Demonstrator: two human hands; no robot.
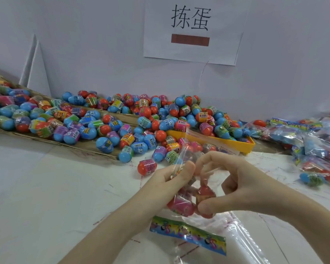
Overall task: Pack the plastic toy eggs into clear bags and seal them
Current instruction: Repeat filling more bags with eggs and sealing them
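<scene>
White desk, marked with faint red scribbles, set against a pale wall. A paper sign with two printed characters and a brown bar hangs on the wall, above and beyond both hands. A large heap of toy eggs, blue and red with printed wraps, lies beyond the hands; part of it rests on flattened cardboard to their far left, part in a yellow tray just beyond the right hand. Filled bags are piled off to the right of the right hand.

Left hand: thumb and fingers pinch the upper part of a clear bag. Right hand: fingers curled, thumb pressed against the bag's lower part, fingertips meeting the left hand's at the top. The bag is off the desk, between the hands, and holds red eggs; the count is unclear. Its open flap stands up beyond the fingers. A colourful printed card and empty clear bags lie on the desk just nearer than the hands.
</scene>
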